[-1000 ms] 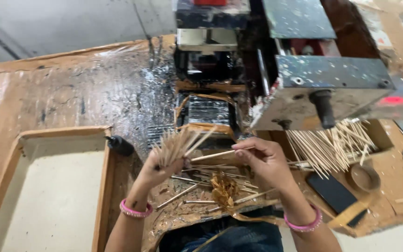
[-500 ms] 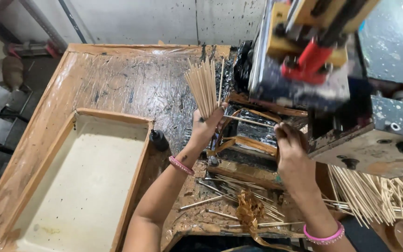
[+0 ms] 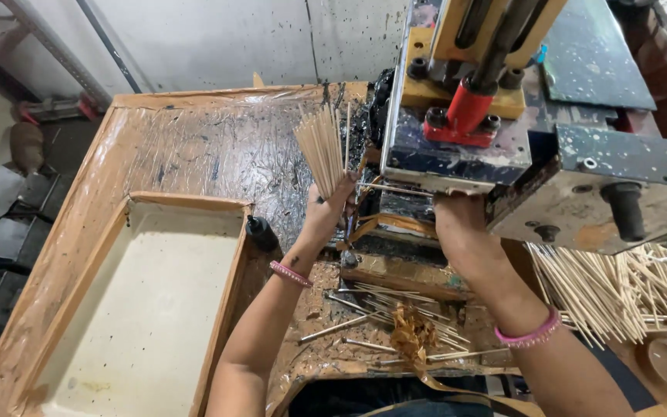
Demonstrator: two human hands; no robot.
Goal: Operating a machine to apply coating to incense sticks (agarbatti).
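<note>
My left hand (image 3: 329, 207) grips a bundle of thin wooden sticks (image 3: 322, 145), held upright and fanned out, just left of the machine (image 3: 495, 131). A single stick (image 3: 403, 188) lies level from that hand into the machine's front. My right forearm (image 3: 495, 286) reaches under the machine's grey housing; the hand itself is hidden behind it. Both wrists wear pink bracelets. Loose sticks (image 3: 383, 320) and a clump of brown fibre (image 3: 413, 334) lie on the board below my arms.
A pile of wooden sticks (image 3: 619, 286) lies at the right under the machine. A shallow cream tray (image 3: 140, 309) with a wooden rim sits at the left. A small black bottle (image 3: 261, 232) stands beside it. The bench (image 3: 194, 147) is covered in shiny plastic.
The view has tilted up and closed in on the machine. My left hand raised the stick bundle from near the board to beside the machine. My right hand went under the housing.
</note>
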